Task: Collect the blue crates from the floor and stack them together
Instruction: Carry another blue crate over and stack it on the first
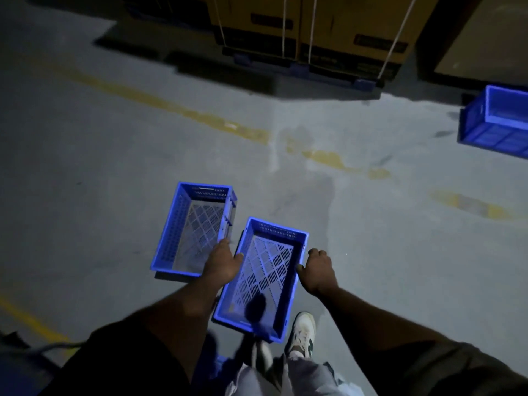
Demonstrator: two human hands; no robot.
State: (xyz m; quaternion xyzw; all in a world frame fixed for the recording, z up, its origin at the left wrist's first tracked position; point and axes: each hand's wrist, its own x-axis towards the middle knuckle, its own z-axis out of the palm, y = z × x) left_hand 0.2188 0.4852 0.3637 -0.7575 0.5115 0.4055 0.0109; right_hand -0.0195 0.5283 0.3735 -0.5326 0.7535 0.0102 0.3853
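Near crate (265, 278): blue, open side up, being held at its two long rims just above the grey floor (100, 167), over the white shoe (303, 332).
Left hand (221, 264): its grip is clasping the near crate's left rim, thumb lying inside the wall.
Right hand (317, 271): its grip is closing on the right rim, fingers curling down the outer side.
Second crate (194, 228): sitting on the floor just beside the held one, to its left.
Third crate (494, 121): resting well apart at the right edge, near the yellow boxes (314, 32).
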